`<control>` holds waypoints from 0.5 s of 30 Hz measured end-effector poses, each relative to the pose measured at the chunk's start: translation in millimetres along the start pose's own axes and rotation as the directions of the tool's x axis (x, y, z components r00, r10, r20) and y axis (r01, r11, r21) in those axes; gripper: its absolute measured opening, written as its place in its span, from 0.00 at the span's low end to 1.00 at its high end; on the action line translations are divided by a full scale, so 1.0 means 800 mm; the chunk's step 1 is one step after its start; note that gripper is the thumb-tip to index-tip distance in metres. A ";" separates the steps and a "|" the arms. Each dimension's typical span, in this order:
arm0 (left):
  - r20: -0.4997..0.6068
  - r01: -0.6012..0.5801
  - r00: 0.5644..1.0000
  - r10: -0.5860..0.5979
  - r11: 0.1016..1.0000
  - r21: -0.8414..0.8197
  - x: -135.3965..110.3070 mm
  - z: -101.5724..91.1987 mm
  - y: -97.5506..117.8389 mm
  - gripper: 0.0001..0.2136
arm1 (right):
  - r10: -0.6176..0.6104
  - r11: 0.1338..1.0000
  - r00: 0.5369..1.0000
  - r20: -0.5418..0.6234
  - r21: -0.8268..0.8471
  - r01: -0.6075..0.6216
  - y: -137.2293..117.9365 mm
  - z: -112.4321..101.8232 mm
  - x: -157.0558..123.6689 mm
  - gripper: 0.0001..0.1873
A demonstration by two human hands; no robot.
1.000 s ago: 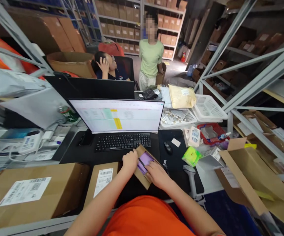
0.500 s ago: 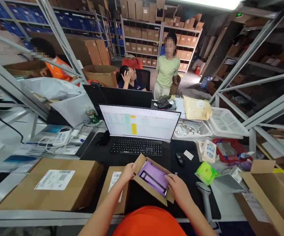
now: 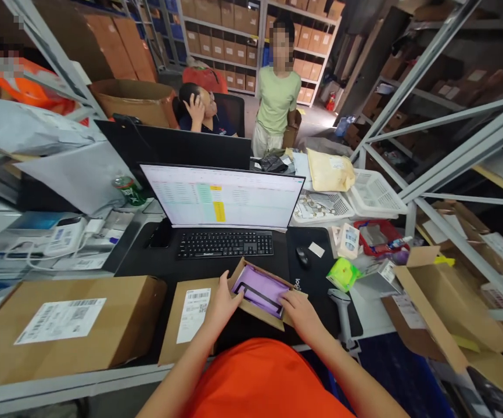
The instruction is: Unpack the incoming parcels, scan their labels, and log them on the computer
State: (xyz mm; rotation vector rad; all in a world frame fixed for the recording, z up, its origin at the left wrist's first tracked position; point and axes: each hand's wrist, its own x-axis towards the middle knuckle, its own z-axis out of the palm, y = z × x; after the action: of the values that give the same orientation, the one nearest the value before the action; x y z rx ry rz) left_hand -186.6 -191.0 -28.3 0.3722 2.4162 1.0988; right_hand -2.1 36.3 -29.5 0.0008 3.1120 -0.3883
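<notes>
My left hand (image 3: 221, 302) grips the left edge of a small open cardboard box (image 3: 258, 313), fingers curled over its flap. On the box's right side my right hand (image 3: 299, 310) is wrapped around the rim. Inside lies a purple pouch (image 3: 260, 290) with a dark strip along its edge. I hold the box just above a black desk mat (image 3: 312, 278), in front of a black keyboard (image 3: 225, 244) and a lit monitor (image 3: 221, 197). A labelled flat cardboard parcel (image 3: 186, 325) lies beside my left hand.
A large labelled carton (image 3: 64, 331) sits at the left. A mouse (image 3: 304, 256), green packet (image 3: 342, 273), barcode scanner (image 3: 342, 307) and open carton (image 3: 443, 307) lie to the right. White baskets (image 3: 376, 194) stand behind. Two people are beyond the monitor, one seated, one standing.
The box was resting by the keyboard with my hands on its contents; it is now lifted and tilted open between both hands. The camera view swung up and back down.
</notes>
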 end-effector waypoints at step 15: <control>-0.145 -0.251 0.959 0.244 0.967 -0.037 -0.032 0.027 -0.022 0.34 | 0.437 0.899 0.872 0.222 -0.138 -0.416 -0.060 -0.038 0.144 0.18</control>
State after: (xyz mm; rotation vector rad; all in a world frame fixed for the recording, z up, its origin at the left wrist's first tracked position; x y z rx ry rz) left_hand -154.6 -199.3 -46.3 0.6122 2.5036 1.3367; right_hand -117.3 -2.9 10.8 0.5837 2.7639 -0.2194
